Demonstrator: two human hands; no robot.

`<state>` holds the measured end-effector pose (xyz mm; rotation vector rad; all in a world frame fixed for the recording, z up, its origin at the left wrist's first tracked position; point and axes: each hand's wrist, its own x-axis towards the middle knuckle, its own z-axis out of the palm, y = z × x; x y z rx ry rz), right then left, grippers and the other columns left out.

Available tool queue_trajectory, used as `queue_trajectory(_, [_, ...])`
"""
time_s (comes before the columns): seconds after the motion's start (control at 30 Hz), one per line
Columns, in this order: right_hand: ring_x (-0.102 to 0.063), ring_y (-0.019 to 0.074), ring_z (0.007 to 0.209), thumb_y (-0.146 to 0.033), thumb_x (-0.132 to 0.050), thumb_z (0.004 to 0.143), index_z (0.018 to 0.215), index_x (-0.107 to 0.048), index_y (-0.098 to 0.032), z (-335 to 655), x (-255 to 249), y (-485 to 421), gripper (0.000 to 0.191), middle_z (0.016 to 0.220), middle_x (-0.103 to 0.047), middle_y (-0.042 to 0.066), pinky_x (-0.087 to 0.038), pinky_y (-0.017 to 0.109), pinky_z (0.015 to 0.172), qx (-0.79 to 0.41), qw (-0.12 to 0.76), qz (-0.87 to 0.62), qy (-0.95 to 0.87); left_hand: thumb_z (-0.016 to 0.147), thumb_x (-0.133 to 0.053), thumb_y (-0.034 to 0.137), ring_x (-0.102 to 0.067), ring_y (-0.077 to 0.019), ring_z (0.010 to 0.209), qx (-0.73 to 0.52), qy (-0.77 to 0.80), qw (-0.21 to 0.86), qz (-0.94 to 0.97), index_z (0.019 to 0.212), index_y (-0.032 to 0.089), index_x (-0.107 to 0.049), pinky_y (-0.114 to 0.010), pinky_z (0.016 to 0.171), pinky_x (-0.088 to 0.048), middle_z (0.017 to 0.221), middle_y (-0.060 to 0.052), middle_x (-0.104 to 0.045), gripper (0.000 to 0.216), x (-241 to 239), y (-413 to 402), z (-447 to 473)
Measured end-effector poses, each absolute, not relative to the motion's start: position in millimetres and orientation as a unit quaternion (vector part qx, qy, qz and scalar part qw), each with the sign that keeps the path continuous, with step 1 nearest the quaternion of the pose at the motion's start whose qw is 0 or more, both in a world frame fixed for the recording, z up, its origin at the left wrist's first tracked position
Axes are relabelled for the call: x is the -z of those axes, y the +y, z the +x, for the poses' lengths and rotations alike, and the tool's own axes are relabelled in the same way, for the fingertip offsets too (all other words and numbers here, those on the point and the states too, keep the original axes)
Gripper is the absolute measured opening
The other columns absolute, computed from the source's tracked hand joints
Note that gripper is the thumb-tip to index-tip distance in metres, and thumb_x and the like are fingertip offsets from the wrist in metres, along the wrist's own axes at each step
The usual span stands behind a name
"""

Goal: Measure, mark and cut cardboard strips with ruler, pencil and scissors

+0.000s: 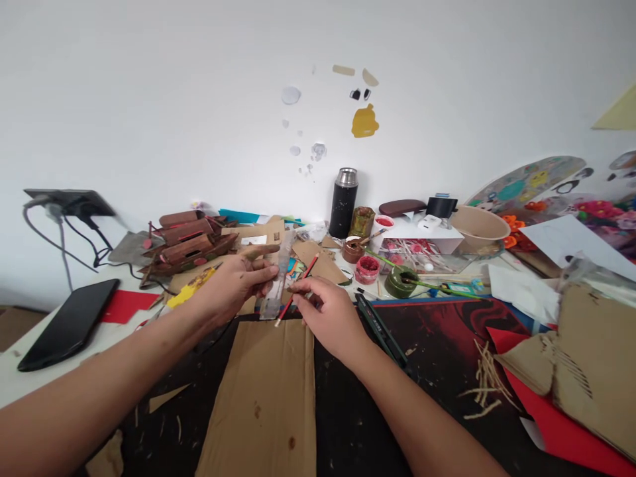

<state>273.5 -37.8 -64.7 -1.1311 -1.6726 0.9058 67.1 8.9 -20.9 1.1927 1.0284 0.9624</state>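
Note:
My left hand (243, 281) pinches a clear, ruler-like plastic strip (282, 265) between thumb and fingers, its index finger stretched over it. The strip stands tilted above the far end of a long cardboard piece (271, 391). Close by on the right, my right hand (325, 308) has its fingertips closed on a red pencil (313, 265), which slants with its pale end down towards the cardboard. That cardboard lies on a dark mat (362, 411) between my forearms.
Brown model boat (191, 242), phone (69, 324) and yellow-handled tool (191, 288) lie left. Behind are a black thermos (343, 205) and paint jars (368, 269). A dark cutter (380, 328) is beside my right wrist; twine (484, 384) and folded cardboard (596, 358) lie right.

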Motion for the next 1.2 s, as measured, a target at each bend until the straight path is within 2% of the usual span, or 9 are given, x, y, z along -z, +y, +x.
queue_trajectory(0.2, [-0.076,0.02,0.085,-0.009,-0.063,0.1,0.109,-0.082,-0.024,272,67,-40,0.026,0.106,-0.082,0.006,-0.059,0.031,0.074,-0.338,0.44,-0.439,-0.707,0.072,-0.103,0.035,-0.054,-0.0105,0.055,-0.421,0.434,0.637,0.479,0.13,0.014,-0.073,-0.023,0.051,-0.043,0.071,0.004,-0.064,0.069,22,-1,68])
queue_trajectory(0.4, [-0.078,0.0232,0.098,-0.01,-0.062,0.099,0.111,-0.082,-0.024,268,66,-44,0.026,0.106,-0.081,0.007,-0.06,0.033,0.079,-0.334,0.459,-0.421,-0.708,0.073,-0.102,0.024,-0.076,-0.0193,0.076,-0.433,0.432,0.669,0.421,0.131,0.016,-0.071,-0.028,0.07,-0.063,0.09,-0.005,-0.08,0.066,22,-8,72])
queue_trajectory(0.53, [-0.078,0.0242,0.102,-0.011,-0.061,0.1,0.111,-0.082,-0.024,268,62,-46,0.027,0.106,-0.082,0.007,-0.061,0.035,0.081,-0.335,0.483,-0.424,-0.689,0.078,-0.098,0.017,-0.081,-0.0227,0.082,-0.423,0.435,0.696,0.385,0.134,0.015,-0.07,-0.03,0.072,-0.067,0.099,-0.01,-0.084,0.062,20,-18,71])
queue_trajectory(0.67, [-0.077,0.0247,0.1,-0.01,-0.057,0.1,0.112,-0.081,-0.023,269,60,-47,0.029,0.104,-0.081,0.007,-0.06,0.035,0.081,-0.323,0.486,-0.434,-0.686,0.08,-0.096,0.012,-0.081,-0.0211,0.079,-0.418,0.43,0.719,0.352,0.133,0.014,-0.072,-0.031,0.072,-0.069,0.104,-0.012,-0.084,0.059,17,-30,70])
queue_trajectory(0.8, [-0.076,0.0239,0.094,-0.006,-0.056,0.099,0.114,-0.08,-0.022,268,59,-48,0.032,0.104,-0.081,0.008,-0.057,0.035,0.082,-0.299,0.475,-0.431,-0.706,0.082,-0.094,0.011,-0.08,-0.0211,0.077,-0.412,0.413,0.741,0.333,0.13,0.012,-0.074,-0.034,0.076,-0.071,0.101,-0.012,-0.084,0.052,12,-39,73])
queue_trajectory(1.0, [-0.074,0.0243,0.088,0.0,-0.062,0.09,0.102,-0.077,-0.021,268,54,-52,0.029,0.097,-0.08,0.008,-0.054,0.032,0.078,-0.254,0.451,-0.435,-0.737,0.082,-0.094,0.01,-0.082,-0.0232,0.088,-0.422,0.398,0.746,0.328,0.127,0.015,-0.076,-0.034,0.083,-0.071,0.114,-0.015,-0.084,0.049,10,-46,83])
queue_trajectory(1.1, [-0.076,0.0229,0.087,-0.007,-0.063,0.096,0.106,-0.077,-0.022,270,51,-54,0.022,0.103,-0.083,0.007,-0.055,0.031,0.076,-0.284,0.48,-0.432,-0.709,0.076,-0.101,0.016,-0.082,-0.0226,0.091,-0.442,0.391,0.735,0.333,0.123,0.016,-0.078,-0.03,0.083,-0.069,0.119,-0.013,-0.084,0.052,8,-48,85])
queue_trajectory(1.2, [-0.078,0.0213,0.083,-0.018,-0.058,0.106,0.112,-0.077,-0.023,272,47,-55,0.021,0.104,-0.083,0.007,-0.055,0.029,0.071,-0.301,0.509,-0.429,-0.683,0.073,-0.105,0.025,-0.081,-0.0227,0.094,-0.461,0.395,0.71,0.357,0.119,0.017,-0.079,-0.027,0.08,-0.067,0.117,-0.012,-0.084,0.054,3,-48,84])
